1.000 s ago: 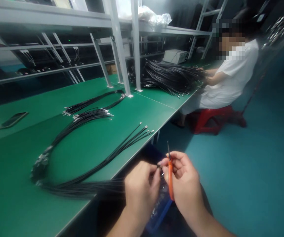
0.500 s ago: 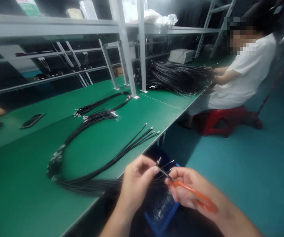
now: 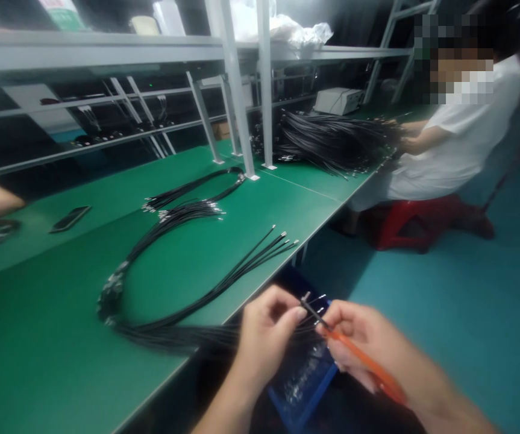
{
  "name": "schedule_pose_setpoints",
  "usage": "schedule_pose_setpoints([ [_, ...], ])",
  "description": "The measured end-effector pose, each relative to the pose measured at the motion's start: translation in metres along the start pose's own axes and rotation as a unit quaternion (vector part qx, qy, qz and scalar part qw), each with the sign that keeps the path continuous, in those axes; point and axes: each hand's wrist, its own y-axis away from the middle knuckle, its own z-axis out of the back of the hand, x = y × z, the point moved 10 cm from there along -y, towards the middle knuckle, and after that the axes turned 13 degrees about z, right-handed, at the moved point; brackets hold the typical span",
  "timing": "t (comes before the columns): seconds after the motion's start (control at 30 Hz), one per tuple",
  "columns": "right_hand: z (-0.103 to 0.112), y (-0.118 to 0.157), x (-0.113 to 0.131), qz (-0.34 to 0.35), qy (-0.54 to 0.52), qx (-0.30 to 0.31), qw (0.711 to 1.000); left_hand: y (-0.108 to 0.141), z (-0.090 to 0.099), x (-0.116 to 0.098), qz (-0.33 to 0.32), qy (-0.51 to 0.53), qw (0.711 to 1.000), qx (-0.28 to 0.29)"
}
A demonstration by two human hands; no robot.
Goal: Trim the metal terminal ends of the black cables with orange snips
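Pinching a small cable end (image 3: 305, 297) between thumb and forefinger of the left hand (image 3: 260, 340), just over the near edge of the green table (image 3: 173, 277). Gripping an orange-handled tool (image 3: 363, 358) in the curled fingers of the right hand (image 3: 377, 331), with the slim dark tip pointed toward the left fingertips and seemingly touching the piece there; too blurred to tell for sure. By the look of it, in the middle of working the tip at that fitting; calling, as judged from here, for a firm left pinch, a steady right wrist and a tip kept in line, clear of the left thumb. Below the hands, a blue bin (image 3: 278, 401) with small shiny pieces (image 3: 300, 380) inside. Leading away from beside the left wrist, a long bundle of black cables (image 3: 164, 337), curving over the green top, with a few loose cable ends (image 3: 264, 244) fanned toward the table edge. Farther out, a phone (image 3: 72, 219) lying flat, a shorter looped bundle (image 3: 196, 181) near the white uprights (image 3: 266, 96), and a large heap of cables (image 3: 332, 138) in front of a person in white (image 3: 463, 144) on a red stool (image 3: 390, 223).
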Motion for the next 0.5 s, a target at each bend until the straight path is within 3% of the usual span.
schedule_pose_setpoints([
  [0.1,0.023,0.0,0.019,0.078,0.118,-0.102,0.985,0.003,-0.034,0.01,-0.046,-0.146,0.988,0.023],
  [0.17,0.033,-0.003,0.032,0.133,0.224,-0.163,0.952,0.001,-0.044,0.015,-0.085,-0.29,0.953,0.017],
  [0.23,0.031,-0.011,0.035,0.162,0.339,-0.173,0.91,-0.009,-0.017,0.016,-0.081,-0.41,0.905,-0.078],
  [0.33,0.018,-0.031,0.023,0.172,0.493,-0.136,0.842,-0.022,0.052,0.014,-0.03,-0.471,0.857,-0.208],
  [0.4,0.015,-0.043,0.006,0.157,0.554,-0.113,0.81,-0.029,0.086,0.017,-0.009,-0.5,0.834,-0.233],
  [0.5,0.018,-0.049,-0.017,0.136,0.569,-0.102,0.805,-0.033,0.107,0.03,0.011,-0.529,0.818,-0.226],
])
